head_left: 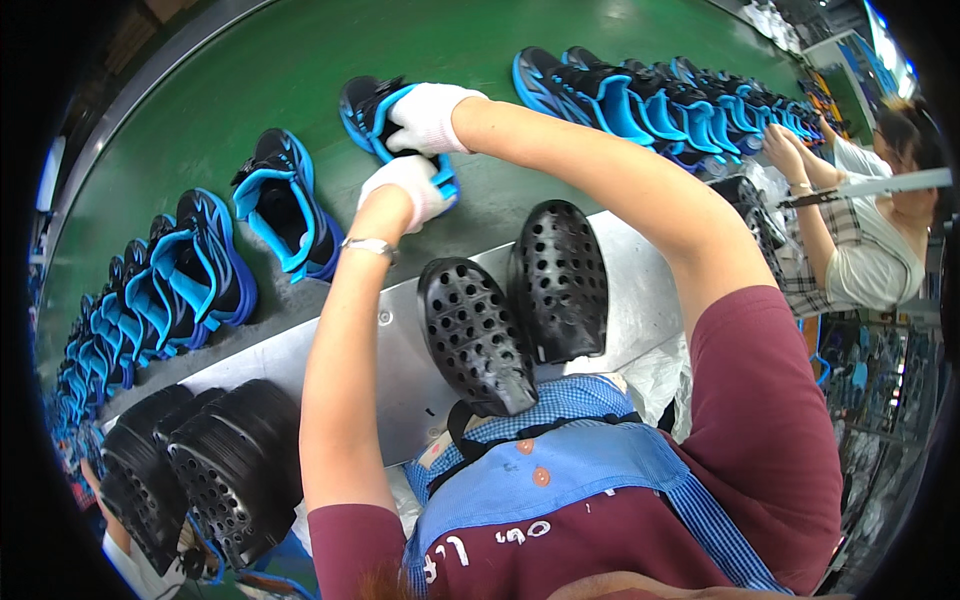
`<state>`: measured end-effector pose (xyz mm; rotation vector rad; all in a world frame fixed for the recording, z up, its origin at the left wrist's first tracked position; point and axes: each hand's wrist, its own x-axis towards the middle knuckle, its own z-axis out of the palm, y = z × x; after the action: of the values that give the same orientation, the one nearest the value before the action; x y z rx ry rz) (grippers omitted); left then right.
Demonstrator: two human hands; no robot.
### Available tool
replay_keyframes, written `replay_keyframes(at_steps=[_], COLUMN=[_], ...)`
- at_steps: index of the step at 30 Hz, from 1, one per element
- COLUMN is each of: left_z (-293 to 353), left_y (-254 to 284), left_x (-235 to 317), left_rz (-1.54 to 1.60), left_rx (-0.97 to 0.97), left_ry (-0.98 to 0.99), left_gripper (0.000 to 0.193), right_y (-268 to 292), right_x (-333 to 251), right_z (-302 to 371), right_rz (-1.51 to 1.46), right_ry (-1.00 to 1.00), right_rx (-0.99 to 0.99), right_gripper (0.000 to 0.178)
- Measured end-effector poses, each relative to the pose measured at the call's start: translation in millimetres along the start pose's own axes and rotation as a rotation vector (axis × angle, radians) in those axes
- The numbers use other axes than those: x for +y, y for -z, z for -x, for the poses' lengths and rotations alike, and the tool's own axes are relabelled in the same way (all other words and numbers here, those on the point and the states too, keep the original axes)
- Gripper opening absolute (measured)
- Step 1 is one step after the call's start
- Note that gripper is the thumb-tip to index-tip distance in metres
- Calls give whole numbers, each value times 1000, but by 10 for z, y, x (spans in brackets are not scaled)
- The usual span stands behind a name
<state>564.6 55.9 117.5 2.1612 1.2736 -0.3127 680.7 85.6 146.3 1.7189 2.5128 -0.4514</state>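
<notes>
A black sneaker with bright blue lining and sole (pixel 360 112) rests on the green surface at the far middle, toe pointing away to the left. My left hand (pixel 408 188), in a white knit glove, grips it at the heel end, where blue trim shows past the fingers. Over its opening, near the laces, is my right hand (pixel 428 118), also gloved, with its fingers bent and their tips partly hidden. To the left stands a matching sneaker (pixel 290 205), its opening toward me and untouched by either hand.
Rows of similar sneakers run along the left (pixel 205 255) and far right (pixel 600 95). Two black perforated shoe-shaped forms (pixel 560 280) lie on the metal ledge (pixel 640 270) before me; more black forms (pixel 235 465) are at lower left. Another person (pixel 870 220) works at the right.
</notes>
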Motion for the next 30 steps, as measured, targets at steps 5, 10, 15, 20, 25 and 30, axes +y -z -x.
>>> replay_keyframes(at_steps=[5, 10, 15, 20, 25, 30], left_z=[317, 605, 477, 489, 500, 521], left_y=[-12, 90, -154, -295, -249, -350], left_x=[-390, -438, -516, -705, -609, -757], left_rz=[-40, 22, -121, -151, -4, -119], left_rx=[112, -69, 69, 187, 178, 239], left_ry=[-39, 64, -30, -116, -77, -49], left_gripper=[48, 58, 51, 48, 44, 61], right_y=[450, 589, -57, -182, -244, -13], right_x=[365, 1452, 2196, 1777, 1318, 612], right_z=[839, 1686, 1720, 1354, 1108, 1145], right_rz=[25, 248, -58, -121, -165, -439], right_ry=[-159, -696, -781, -683, -417, -381], right_rx=[158, 68, 56, 147, 129, -10], right_gripper=[47, 58, 78, 55, 57, 43])
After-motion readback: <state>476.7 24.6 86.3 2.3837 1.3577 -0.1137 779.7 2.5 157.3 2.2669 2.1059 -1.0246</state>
